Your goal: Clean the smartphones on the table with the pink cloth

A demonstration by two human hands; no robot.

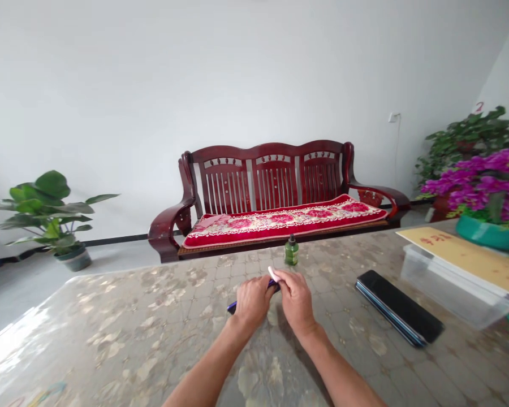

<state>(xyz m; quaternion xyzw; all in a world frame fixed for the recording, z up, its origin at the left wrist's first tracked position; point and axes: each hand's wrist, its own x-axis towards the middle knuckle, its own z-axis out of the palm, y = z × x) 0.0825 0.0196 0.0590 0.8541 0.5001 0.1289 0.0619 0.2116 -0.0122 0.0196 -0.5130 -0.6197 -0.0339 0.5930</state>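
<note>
My left hand [253, 298] is closed around a slim dark blue object [232, 307], whose one end sticks out to the left of the hand and whose other end shows between my two hands. A small white piece [273, 274] is pinched in the fingers of my right hand [296, 295], close against the blue object's right end. Both hands are nearly touching above the patterned table [152, 316]. Just beyond them stands a small green bottle [291, 251] with a dark top.
Right of my hands lies a black phone-like stack [398, 305]. Farther right are a clear plastic box [445, 282] under a yellow booklet [470, 257], and purple flowers in a teal pot [490, 233]. Coloured bands [46, 393] lie at the near left. A wooden bench [275, 181] stands behind.
</note>
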